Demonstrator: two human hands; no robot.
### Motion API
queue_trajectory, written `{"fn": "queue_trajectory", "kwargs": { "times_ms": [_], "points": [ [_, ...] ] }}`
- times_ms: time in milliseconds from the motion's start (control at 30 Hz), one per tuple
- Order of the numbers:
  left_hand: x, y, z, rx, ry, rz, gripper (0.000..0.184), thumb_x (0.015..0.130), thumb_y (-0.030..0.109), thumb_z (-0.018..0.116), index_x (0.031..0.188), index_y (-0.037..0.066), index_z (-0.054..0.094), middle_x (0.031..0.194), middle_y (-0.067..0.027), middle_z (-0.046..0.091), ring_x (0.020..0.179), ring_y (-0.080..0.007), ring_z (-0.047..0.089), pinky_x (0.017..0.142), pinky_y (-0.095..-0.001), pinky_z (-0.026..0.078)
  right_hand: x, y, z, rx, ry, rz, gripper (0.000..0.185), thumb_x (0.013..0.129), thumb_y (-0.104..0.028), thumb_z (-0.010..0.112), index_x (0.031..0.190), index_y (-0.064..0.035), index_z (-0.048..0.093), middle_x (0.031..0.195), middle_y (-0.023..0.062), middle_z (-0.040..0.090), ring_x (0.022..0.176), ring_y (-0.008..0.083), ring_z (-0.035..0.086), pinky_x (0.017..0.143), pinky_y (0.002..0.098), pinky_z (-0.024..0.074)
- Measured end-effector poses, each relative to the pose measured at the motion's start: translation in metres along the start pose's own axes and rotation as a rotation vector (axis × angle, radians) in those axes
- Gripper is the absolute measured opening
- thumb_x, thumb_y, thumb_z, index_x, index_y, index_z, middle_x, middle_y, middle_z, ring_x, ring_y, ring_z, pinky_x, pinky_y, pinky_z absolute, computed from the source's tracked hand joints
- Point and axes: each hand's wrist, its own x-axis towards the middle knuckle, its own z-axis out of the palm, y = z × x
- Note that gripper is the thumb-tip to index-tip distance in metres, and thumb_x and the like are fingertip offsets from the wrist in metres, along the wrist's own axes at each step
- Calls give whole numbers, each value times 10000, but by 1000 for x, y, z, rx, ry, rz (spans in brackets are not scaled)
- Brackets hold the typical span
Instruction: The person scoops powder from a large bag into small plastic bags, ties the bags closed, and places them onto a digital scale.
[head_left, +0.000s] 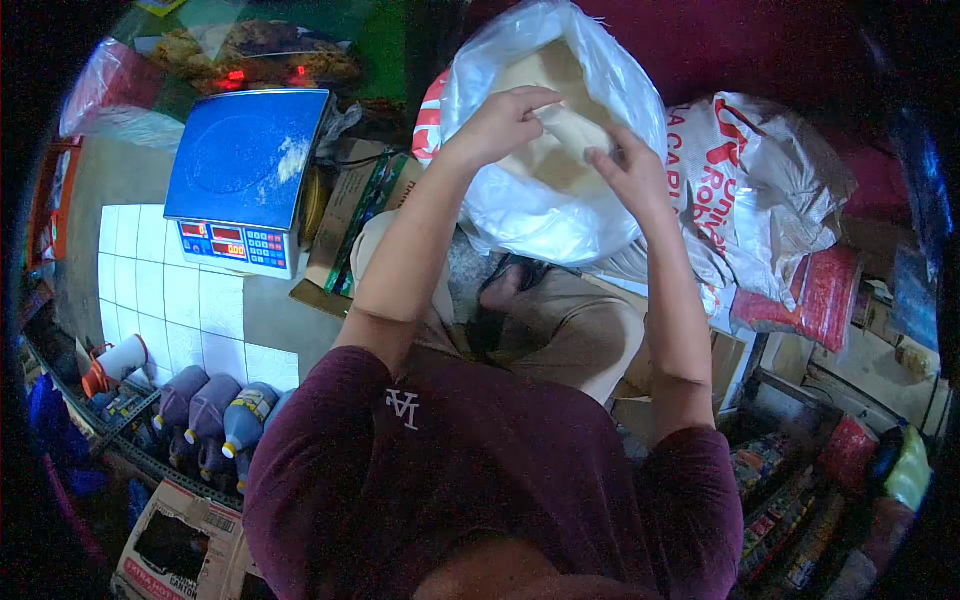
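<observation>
On the left, a blue-topped digital scale (245, 155) bears smeared white powder. The left hand (500, 127) half curls, index finger extended; its hold is unclear. Inside the glossy plastic-lined sack (545, 225) of pale, fine grains sits a small bulging pale bag (577, 132), its end pinched by the right hand (635, 172). Rightmost, a crinkled red-printed sack (760, 190) slumps.
</observation>
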Motion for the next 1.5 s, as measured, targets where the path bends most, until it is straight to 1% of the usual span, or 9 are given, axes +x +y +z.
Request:
{"fn": "queue_trajectory", "kwargs": {
  "times_ms": [167,233,367,667,767,1000,1233,1300,1500],
  "points": [
    [2,-5,-2,-146,-70,-114,479,722,-34,536,1191,37,603,995,-94,609,776,-137,547,697,-265,463,10,-11,-1,-239,41,-124,413,798,-358,638,1145,-136,605,981,118,652,848,295,639,732,412,488],
    [2,-5,-4,-67,-84,-62,526,724,-19,532,1238,79,587,1145,-80,592,774,-96,527,714,-234,455,14,-17,-4,-262,32,-128,393,803,-348,634,1142,-151,607,998,111,647,855,298,638,734,413,490],
    [-1,1,-10,53,-3,27,545,730,-23,526,1262,90,564,1144,-77,565,759,-101,524,700,-234,455,19,-19,-3,-288,39,-163,356,813,-321,626,1136,-174,607,1023,101,633,866,299,636,737,415,494],
    [-4,-11,-16,290,41,181,466,726,-44,511,1167,80,595,1130,-141,547,976,-289,562,822,-335,463,25,-18,6,-165,28,-151,372,794,-311,642,1121,-139,605,1008,113,647,825,299,638,722,395,495],
    [-11,-18,-36,531,126,-52,232,736,-10,537,949,44,612,1024,-156,571,955,-326,576,818,-371,470,22,-1,15,-2,70,-108,408,790,-318,650,1145,-121,605,958,126,655,769,283,632,702,380,489],
    [-18,-18,-51,776,118,-258,224,738,27,557,935,37,665,978,-184,627,913,-352,606,809,-412,486,4,7,25,73,12,22,445,789,-327,671,1174,-112,608,862,134,640,704,229,602,669,346,476],
    [-13,-7,-38,637,139,53,308,754,8,533,1036,5,656,1058,-177,637,942,-343,614,849,-380,488,0,-11,25,140,62,-48,444,785,-325,672,1165,-104,610,861,128,639,702,223,601,670,337,482],
    [-10,-7,-30,514,181,101,321,777,7,519,1073,-1,643,1107,-158,634,939,-292,630,836,-337,490,1,-19,23,141,80,-59,442,787,-324,670,1163,-100,611,865,131,641,704,226,604,671,339,484],
    [-9,5,-22,148,98,-79,391,783,24,535,1167,8,612,1166,-111,611,905,-164,595,782,-270,476,10,-20,24,118,81,-19,422,791,-323,655,1146,-99,617,908,136,650,721,241,614,685,354,486]
  ]
}}
